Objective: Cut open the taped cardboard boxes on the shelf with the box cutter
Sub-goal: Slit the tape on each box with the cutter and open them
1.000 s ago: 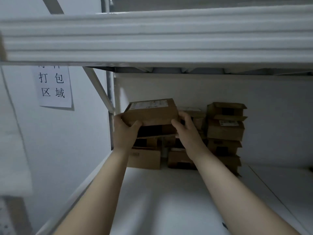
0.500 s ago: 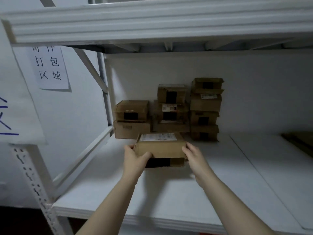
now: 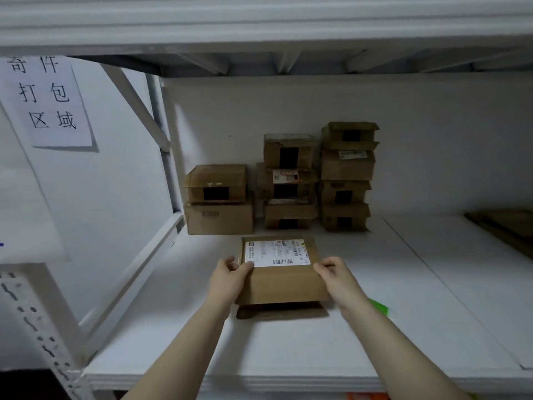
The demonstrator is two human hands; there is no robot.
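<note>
Box: a flat cardboard box [image 3: 281, 284] lies mid-shelf between both hands, with a white shipping label [image 3: 277, 253] face up on its far half.
Left hand [image 3: 227, 280]: at the box's 9 o'clock, fingers curled round the left edge, thumb on top by the label's corner.
Right hand [image 3: 339, 280]: at 3 o'clock, fingers curled onto the right edge.
Shelf [image 3: 403, 313]: white board; I cannot tell whether the box rests fully on it.
Stacks: brown boxes [image 3: 288, 183] piled at 12 o'clock against the back wall.
Green thing [image 3: 379, 307]: at 4 o'clock, just beside the right wrist, too blurred to name.
Sign: a paper sheet [image 3: 47, 99] at 10 o'clock.
</note>
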